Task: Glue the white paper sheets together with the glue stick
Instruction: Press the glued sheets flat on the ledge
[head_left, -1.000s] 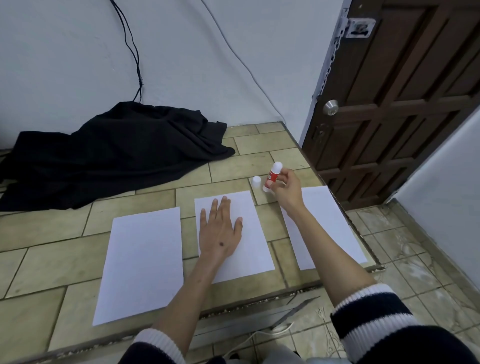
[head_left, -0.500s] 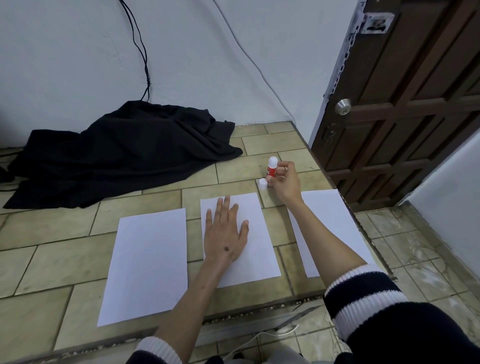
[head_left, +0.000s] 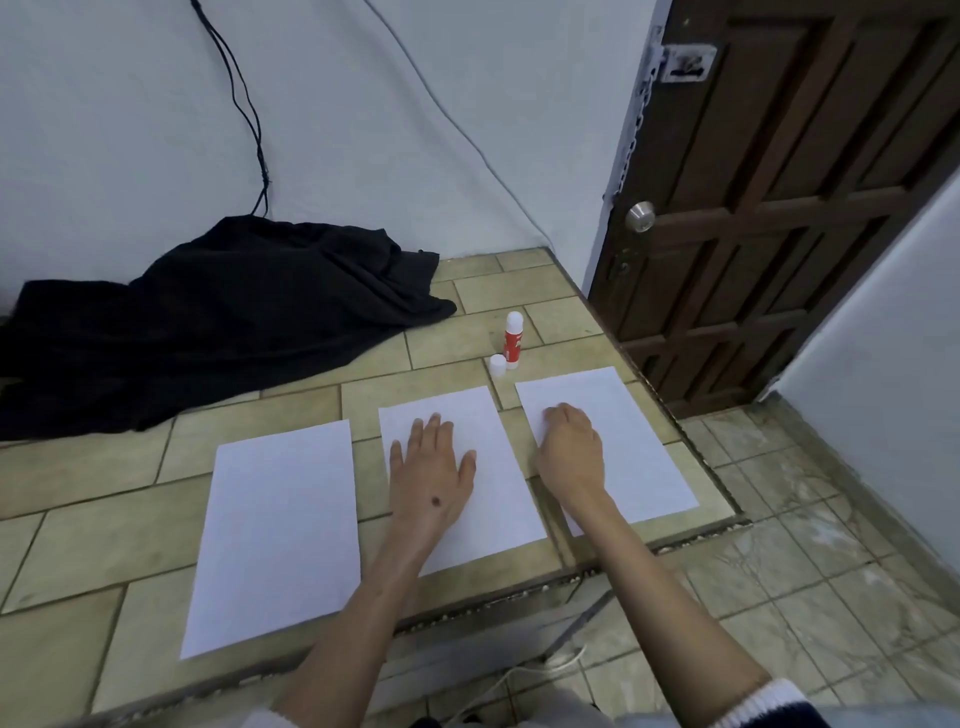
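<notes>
Three white paper sheets lie side by side on the tiled platform: a left sheet (head_left: 280, 530), a middle sheet (head_left: 498, 499) and a right sheet (head_left: 634, 441). My left hand (head_left: 431, 478) rests flat on the middle sheet with fingers spread. My right hand (head_left: 569, 452) rests on the left part of the right sheet, fingers curled down onto the paper; it holds nothing. The red and white glue stick (head_left: 513, 340) stands upright on the tiles behind the sheets, with its white cap (head_left: 497, 365) standing beside it.
A black cloth (head_left: 208, 322) is heaped at the back left under hanging cables (head_left: 249, 114). A dark wooden door (head_left: 779, 208) stands at the right. The platform's front edge (head_left: 519, 587) drops to a lower tiled floor (head_left: 779, 571).
My right hand set the glue stick down upright beside its cap, let go, and moved back onto the right sheet. The left hand stayed on the middle sheet.
</notes>
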